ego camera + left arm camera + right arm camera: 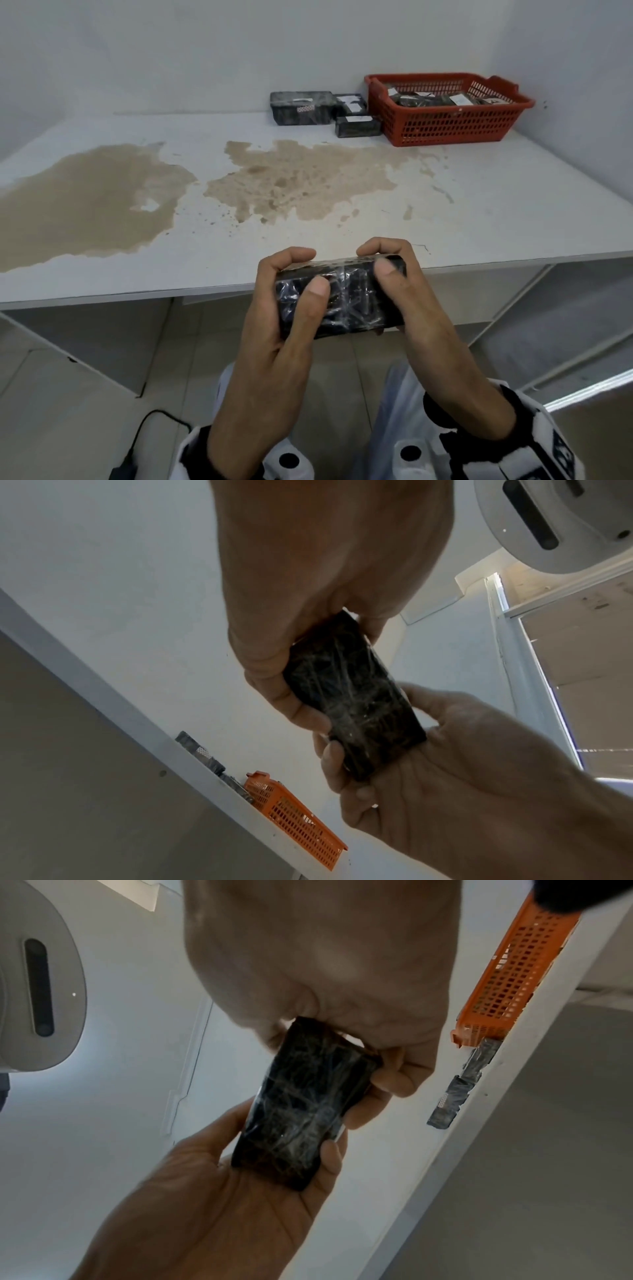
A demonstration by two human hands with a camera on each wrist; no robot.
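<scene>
A black block wrapped in clear plastic film (346, 294) is held in the air just in front of the white table's near edge. My left hand (310, 272) grips its left end, thumb on the near face and fingers curled over the top. My right hand (376, 261) grips the right end the same way. The left wrist view shows the block (349, 696) from below, with the right hand (445, 764) cupping its far end. The right wrist view shows the block (308, 1096) with the left hand (222, 1191) under it.
The white table (342, 222) carries large brown stains (85, 205). At its back right stands a red slatted basket (445, 77) holding several black wrapped packages. Three more black packages (301, 108) lie left of it. A black cable (147, 428) runs across the tiled floor.
</scene>
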